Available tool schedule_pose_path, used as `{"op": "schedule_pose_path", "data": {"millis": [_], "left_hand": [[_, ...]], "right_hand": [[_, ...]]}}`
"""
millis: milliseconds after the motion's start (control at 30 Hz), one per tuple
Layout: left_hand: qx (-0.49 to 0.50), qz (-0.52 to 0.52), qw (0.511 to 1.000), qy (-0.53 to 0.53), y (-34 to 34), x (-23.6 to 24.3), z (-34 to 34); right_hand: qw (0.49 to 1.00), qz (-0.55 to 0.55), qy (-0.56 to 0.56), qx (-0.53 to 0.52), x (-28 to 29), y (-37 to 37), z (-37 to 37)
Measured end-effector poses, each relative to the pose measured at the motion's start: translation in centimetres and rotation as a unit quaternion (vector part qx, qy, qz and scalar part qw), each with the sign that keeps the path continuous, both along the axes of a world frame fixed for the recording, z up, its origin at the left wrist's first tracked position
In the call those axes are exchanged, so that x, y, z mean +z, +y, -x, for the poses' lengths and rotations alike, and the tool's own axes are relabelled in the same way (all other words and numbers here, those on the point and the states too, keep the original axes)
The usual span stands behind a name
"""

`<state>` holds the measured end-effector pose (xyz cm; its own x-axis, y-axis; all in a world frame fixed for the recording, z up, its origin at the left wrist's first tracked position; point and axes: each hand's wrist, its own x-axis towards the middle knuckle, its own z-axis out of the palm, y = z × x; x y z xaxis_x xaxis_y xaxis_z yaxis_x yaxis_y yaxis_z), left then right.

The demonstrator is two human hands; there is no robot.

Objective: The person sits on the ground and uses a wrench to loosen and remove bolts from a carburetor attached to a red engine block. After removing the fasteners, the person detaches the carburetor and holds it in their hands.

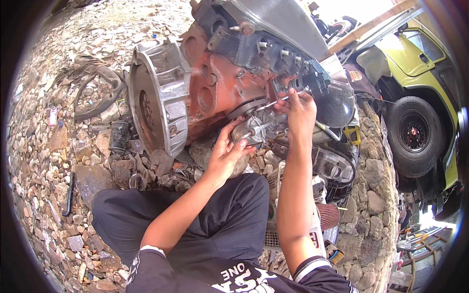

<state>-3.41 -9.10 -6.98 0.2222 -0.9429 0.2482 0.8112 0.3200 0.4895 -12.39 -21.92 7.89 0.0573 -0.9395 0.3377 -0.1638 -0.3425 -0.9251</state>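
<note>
Just right of the frame's middle, a small silvery metal part [254, 128] sits against the side of a rust-orange engine block [215, 85]; the left hand [225, 154] cups it from below with fingers curled round it, and the right hand [299, 111] pinches a thin metal tool [276, 101] whose tip meets the part's top. Judging by this, the left should hold the part steady and the tool stay in line, pressed squarely so it cannot slip. Leftward is the block's grey bell-shaped housing [159, 97], with stony ground [49, 161] below.
</note>
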Motion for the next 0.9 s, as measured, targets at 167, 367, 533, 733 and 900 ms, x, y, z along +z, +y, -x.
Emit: {"op": "schedule_pose_path", "data": {"millis": [167,367,533,733,900], "left_hand": [[0.007,0.009,1.0,0.001,-0.3,-0.4,0.2],[0.012,0.011,1.0,0.001,-0.3,-0.4,0.4],[0.001,0.009,1.0,0.005,-0.2,-0.4,-0.1],[0.002,0.01,1.0,0.004,-0.3,-0.3,0.4],[0.005,0.005,1.0,0.009,-0.3,-0.5,0.1]], "right_hand": [[0.999,0.03,0.002,-0.045,-0.3,0.0,-0.5],[0.99,0.115,-0.02,-0.075,-0.6,1.0,-0.5],[0.994,0.091,0.038,-0.048,0.1,0.7,-1.0],[0.974,0.091,0.191,-0.084,1.6,0.6,-0.1],[0.947,0.091,0.29,-0.103,2.8,1.7,-3.1]]}}
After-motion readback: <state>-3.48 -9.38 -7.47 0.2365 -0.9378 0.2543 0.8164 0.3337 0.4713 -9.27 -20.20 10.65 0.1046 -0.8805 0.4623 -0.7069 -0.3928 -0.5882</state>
